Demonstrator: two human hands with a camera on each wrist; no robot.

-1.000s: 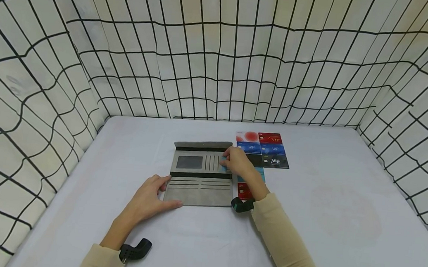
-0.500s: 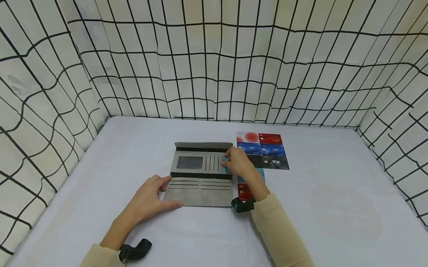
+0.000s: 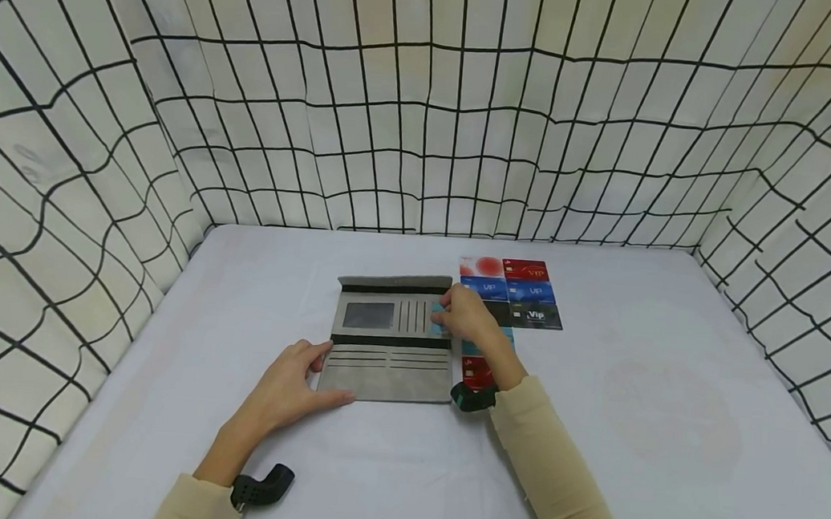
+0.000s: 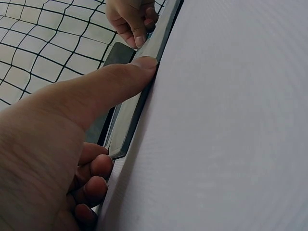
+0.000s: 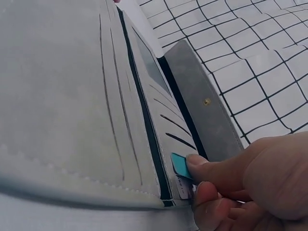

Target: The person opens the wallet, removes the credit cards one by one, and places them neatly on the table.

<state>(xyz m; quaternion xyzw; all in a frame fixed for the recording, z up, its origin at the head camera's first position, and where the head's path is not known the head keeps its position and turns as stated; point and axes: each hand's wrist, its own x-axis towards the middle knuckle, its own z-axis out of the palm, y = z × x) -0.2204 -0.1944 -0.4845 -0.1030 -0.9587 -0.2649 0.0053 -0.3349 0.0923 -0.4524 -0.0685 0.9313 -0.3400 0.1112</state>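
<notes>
A grey long wallet (image 3: 389,377) lies unfolded on the white table, its rows of card slots facing up. My left hand (image 3: 291,389) rests at its near left corner: the thumb lies straight along the front edge, the other fingers touch the left side. At the wallet's right end my right hand (image 3: 471,316) pinches a teal card (image 5: 180,165) between thumb and fingers, by the last of the upper slots. How deep the card sits in the slot is hidden. The wallet's flap (image 5: 199,96), with a brass snap, stands raised at the far side.
Several cards lie right of the wallet: a white and red card (image 3: 480,266), a red VIP card (image 3: 525,269), blue VIP cards (image 3: 529,290), a black Vip card (image 3: 536,315). The right forearm partly covers a red card (image 3: 475,371). Black netting (image 3: 423,155) surrounds the table.
The right hand has shifted very slightly to the right, still pinching the teal card. The left hand and the wallet stay in place.
</notes>
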